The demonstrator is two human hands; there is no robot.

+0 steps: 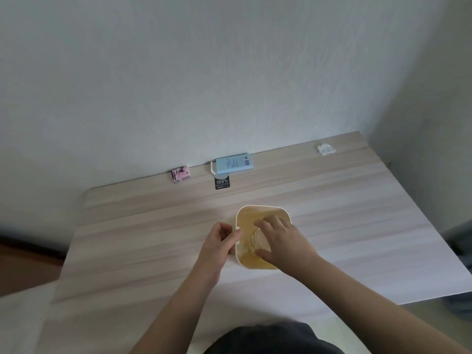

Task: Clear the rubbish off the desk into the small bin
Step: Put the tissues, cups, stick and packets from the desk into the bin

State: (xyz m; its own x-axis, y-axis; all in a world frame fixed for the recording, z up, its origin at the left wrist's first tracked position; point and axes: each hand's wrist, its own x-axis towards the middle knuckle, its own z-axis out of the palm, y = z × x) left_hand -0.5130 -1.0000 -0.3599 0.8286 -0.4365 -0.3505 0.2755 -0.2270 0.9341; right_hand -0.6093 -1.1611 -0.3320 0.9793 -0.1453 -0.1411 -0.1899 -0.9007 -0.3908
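Cream bin (263, 209): left hand (219, 241) pinches its rim, right hand (283, 238) grips a clear cup (256, 240) inside.

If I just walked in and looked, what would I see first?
First, two hands at the small bin in the middle of the desk: the right hand lowers a clear cup into it while the left hand holds its rim. Next, a crumpled tissue sits alone at the far right corner.
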